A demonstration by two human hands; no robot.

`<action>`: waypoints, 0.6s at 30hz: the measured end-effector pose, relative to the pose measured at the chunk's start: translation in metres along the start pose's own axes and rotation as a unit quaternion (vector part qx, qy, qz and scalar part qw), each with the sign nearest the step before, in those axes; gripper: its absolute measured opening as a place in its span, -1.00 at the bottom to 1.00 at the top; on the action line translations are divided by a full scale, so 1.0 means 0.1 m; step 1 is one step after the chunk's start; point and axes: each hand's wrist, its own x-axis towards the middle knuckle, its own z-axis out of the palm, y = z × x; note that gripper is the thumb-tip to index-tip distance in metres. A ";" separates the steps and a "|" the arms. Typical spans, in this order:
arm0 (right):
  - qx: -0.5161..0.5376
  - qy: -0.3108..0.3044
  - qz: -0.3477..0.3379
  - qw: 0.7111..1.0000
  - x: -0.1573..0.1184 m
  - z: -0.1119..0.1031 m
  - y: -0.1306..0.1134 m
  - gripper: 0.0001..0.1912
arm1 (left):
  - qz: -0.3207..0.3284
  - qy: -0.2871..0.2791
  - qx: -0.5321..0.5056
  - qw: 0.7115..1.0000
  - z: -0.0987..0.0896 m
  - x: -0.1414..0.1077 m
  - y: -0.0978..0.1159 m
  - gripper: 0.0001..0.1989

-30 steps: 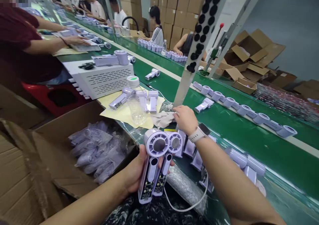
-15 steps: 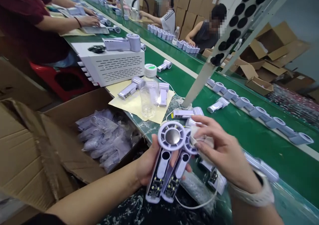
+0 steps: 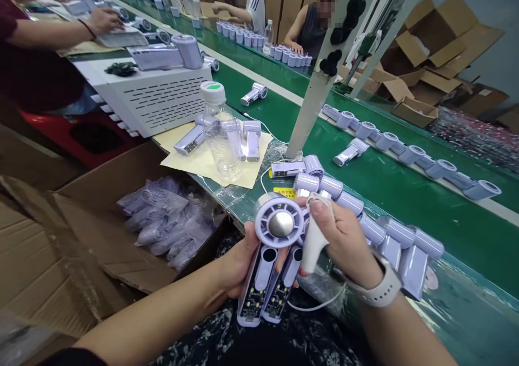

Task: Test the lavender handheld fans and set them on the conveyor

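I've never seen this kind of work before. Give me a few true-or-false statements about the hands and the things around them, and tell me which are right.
1. The left hand holds two lilac devices. True.
2. The right hand is empty. False: the right hand holds a white cloth.
3. The clear bottle stands upright. True.
4. The cardboard box has nothing in it. False: bagged items lie inside.
5. The right wrist wears a pale band. True.
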 end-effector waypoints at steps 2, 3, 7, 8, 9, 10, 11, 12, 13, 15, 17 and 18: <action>-0.041 0.032 -0.024 0.998 0.05 -0.15 -0.06 -0.46 | -0.010 -0.004 0.002 1.000 0.02 0.00 0.04 -0.15; -0.031 0.010 -0.045 0.998 0.08 -0.23 -0.11 -0.48 | -0.010 -0.003 0.002 1.000 0.03 0.00 0.05 -0.15; -0.011 -0.255 -0.147 0.956 0.25 -0.34 -0.32 -0.48 | -0.049 0.005 0.012 0.999 0.02 0.00 0.07 -0.14; -0.032 -0.303 -0.147 0.941 0.31 -0.31 -0.34 -0.41 | -0.071 0.004 0.015 0.997 0.01 -0.01 0.06 -0.13; -0.050 -0.338 -0.132 0.930 0.37 -0.27 -0.35 -0.31 | -0.096 0.003 0.020 0.995 -0.01 -0.01 0.05 -0.12; -0.058 -0.366 -0.114 0.922 0.42 -0.22 -0.35 -0.24 | -0.114 0.000 0.025 0.993 -0.02 -0.02 0.04 -0.12; -0.057 -0.387 -0.099 0.915 0.47 -0.17 -0.34 -0.22 | -0.125 -0.001 0.027 0.992 -0.04 -0.03 0.04 -0.12; -0.053 -0.401 -0.089 0.910 0.50 -0.12 -0.33 -0.25 | -0.129 -0.002 0.028 0.991 -0.06 -0.04 0.03 -0.13; -0.049 -0.406 -0.083 0.909 0.52 -0.07 -0.32 -0.33 | -0.127 -0.002 0.027 0.991 -0.09 -0.06 0.02 -0.14; -0.047 -0.392 -0.076 0.916 0.51 0.05 -0.31 -0.52 | -0.111 0.007 0.022 0.994 -0.14 -0.08 0.01 -0.16; -0.059 -0.355 -0.068 0.930 0.48 0.18 -0.30 -0.59 | -0.091 0.019 0.014 0.996 -0.19 -0.09 0.01 -0.16; -0.073 -0.330 -0.071 0.939 0.48 0.25 -0.29 -0.56 | -0.083 0.027 0.011 0.996 -0.20 -0.09 0.02 -0.15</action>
